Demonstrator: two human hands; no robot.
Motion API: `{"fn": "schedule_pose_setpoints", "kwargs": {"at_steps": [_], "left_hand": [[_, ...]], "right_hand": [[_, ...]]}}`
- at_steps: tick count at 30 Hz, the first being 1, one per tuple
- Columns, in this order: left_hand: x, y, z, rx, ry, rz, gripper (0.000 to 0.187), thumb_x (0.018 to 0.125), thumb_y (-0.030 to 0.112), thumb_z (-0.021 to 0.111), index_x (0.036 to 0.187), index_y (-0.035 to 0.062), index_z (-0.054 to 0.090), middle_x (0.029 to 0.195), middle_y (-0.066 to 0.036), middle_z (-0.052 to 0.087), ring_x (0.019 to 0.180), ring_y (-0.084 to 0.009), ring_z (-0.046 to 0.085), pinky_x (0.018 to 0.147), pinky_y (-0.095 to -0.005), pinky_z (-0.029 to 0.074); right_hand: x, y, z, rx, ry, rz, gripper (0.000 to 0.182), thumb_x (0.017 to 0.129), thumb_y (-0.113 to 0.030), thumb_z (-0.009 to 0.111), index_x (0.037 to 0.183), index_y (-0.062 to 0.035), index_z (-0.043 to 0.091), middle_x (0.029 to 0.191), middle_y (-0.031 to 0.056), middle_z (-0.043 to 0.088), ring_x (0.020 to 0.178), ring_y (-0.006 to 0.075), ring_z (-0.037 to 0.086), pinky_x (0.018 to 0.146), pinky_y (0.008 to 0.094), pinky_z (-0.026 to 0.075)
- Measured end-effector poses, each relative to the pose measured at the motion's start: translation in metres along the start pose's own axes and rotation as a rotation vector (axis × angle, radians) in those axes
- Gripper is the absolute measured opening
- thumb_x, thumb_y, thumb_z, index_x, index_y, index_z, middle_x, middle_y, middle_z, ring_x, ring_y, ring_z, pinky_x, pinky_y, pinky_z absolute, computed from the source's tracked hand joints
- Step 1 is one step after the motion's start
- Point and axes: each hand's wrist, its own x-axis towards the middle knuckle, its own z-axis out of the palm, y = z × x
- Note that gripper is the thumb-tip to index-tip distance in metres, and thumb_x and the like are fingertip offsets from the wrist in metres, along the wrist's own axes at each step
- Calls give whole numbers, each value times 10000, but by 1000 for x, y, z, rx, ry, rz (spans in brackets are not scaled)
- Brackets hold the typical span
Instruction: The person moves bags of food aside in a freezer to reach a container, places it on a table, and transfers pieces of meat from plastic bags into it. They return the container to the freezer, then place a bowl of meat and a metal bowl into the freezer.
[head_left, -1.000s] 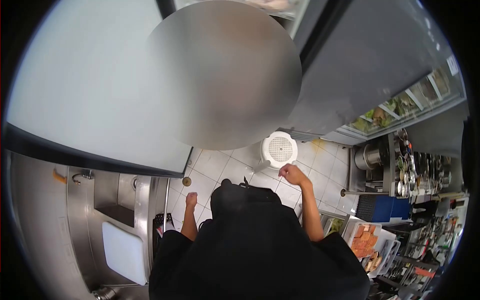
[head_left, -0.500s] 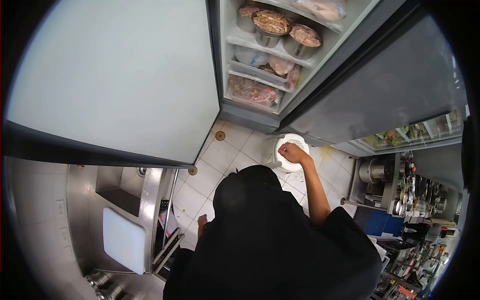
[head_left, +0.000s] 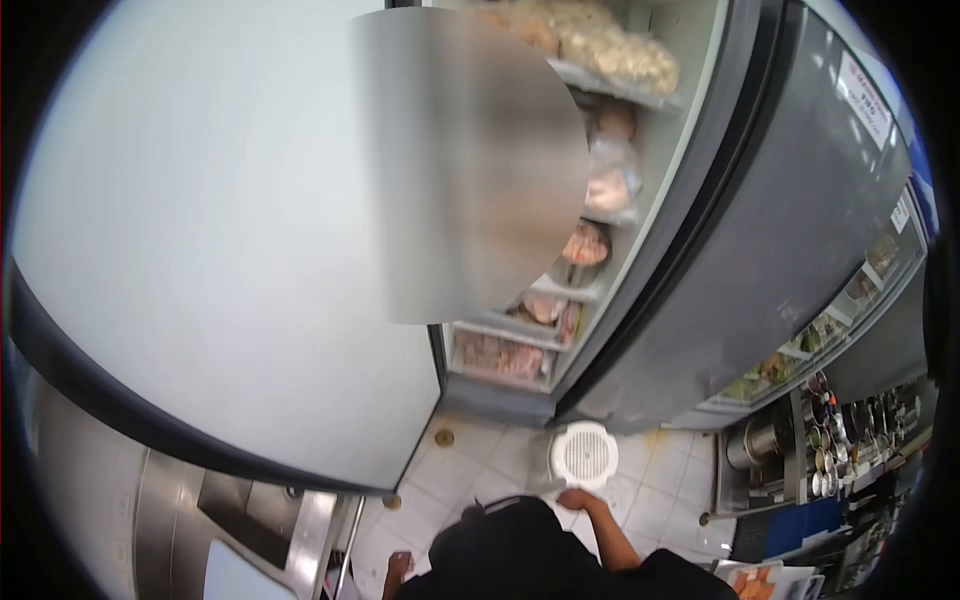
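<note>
Here's the right hand, just beside the round white stool; the left hand hangs well apart. Open or clenched, I can't tell for either! The stool's plastic-looking seat shows a fine perforated grid, down on pale square tiles. Beyond, an open grey fridge shows pinkish meat in a clear bin.

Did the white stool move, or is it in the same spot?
No, it hasn't moved. The stool sits lower in the picture, but the fridge and round drain slid down with it.
</note>
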Motion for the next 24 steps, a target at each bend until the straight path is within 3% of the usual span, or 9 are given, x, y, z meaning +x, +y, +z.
{"fn": "schedule_pose_setpoints", "kwargs": {"at_steps": [2, 3, 7, 9, 14, 16, 17, 19, 24], "left_hand": [[0, -6, -11, -248, 13, -125, 254, 839, 259, 677, 786, 36, 567, 686, -116, 627, 676, -287, 657, 611, -402, 539], [10, -10, -16, 210, 62, 25, 238, 808, 220, 698, 784, 29, 558, 704, -110, 627, 667, -249, 653, 607, -380, 544], [39, -12, -26, -759, 53, -805, 224, 866, 260, 661, 838, 54, 575, 772, -80, 631, 670, -219, 637, 602, -369, 535], [59, 4, -32, -1010, 139, -931, 218, 888, 268, 640, 869, 57, 589, 788, -66, 633, 675, -210, 634, 601, -362, 534], [136, 35, -76, -790, 397, -504, 267, 941, 266, 597, 1100, 52, 612, 852, -52, 643, 726, -141, 624, 627, -321, 531], [170, 47, -104, -662, 453, -306, 330, 937, 265, 628, 1171, 34, 602, 941, -98, 668, 839, -172, 646, 746, -319, 529], [181, 83, -142, -623, 459, -284, 391, 923, 251, 659, 1229, 17, 593, 1016, -143, 691, 941, -217, 671, 859, -326, 530], [192, 172, -224, -594, 615, -45, 370, 948, 232, 639, 1260, 42, 587, 1097, -141, 677, 991, -221, 664, 875, -336, 531], [236, 297, -363, -638, 702, 203, 329, 955, 124, 611, 1267, 28, 575, 1181, -133, 605, 1101, -226, 612, 870, -336, 534]], "right_hand": [[-38, -26, -6, -102, -229, 91, 524, 959, -465, 446, 1067, -29, 716, 1181, 201, 672, 1116, 384, 619, 973, 504, 462], [-53, -37, -14, -62, -220, 179, 523, 941, -470, 464, 1085, -34, 715, 1194, 203, 667, 1131, 382, 615, 980, 494, 464], [-82, -55, -27, 101, -229, 334, 532, 903, -480, 490, 1149, -59, 704, 1210, 201, 664, 1158, 376, 606, 993, 458, 465], [-73, -52, -45, 72, -132, 181, 528, 912, -478, 476, 1135, -60, 708, 1183, 188, 679, 1126, 365, 621, 980, 445, 468], [-93, -135, -219, 296, 173, -5, 408, 937, -377, 521, 1203, -95, 648, 1133, 144, 695, 1113, 313, 627, 982, 414, 467], [-116, -186, -326, 318, 361, -297, 348, 929, -218, 588, 1236, -55, 611, 1067, 156, 701, 974, 267, 676, 856, 374, 530], [-136, -222, -380, 203, 517, -430, 345, 920, -199, 603, 1224, -34, 604, 1006, 162, 700, 898, 259, 680, 801, 370, 540], [-173, -282, -477, -5, 673, -521, 273, 921, -135, 611, 1175, -36, 596, 928, 89, 676, 889, 221, 659, 801, 362, 537], [-221, -396, -664, -411, 1135, -723, 347, 830, -68, 646, 1168, -30, 576, 1017, 125, 594, 978, 283, 616, 881, 385, 501]]}}
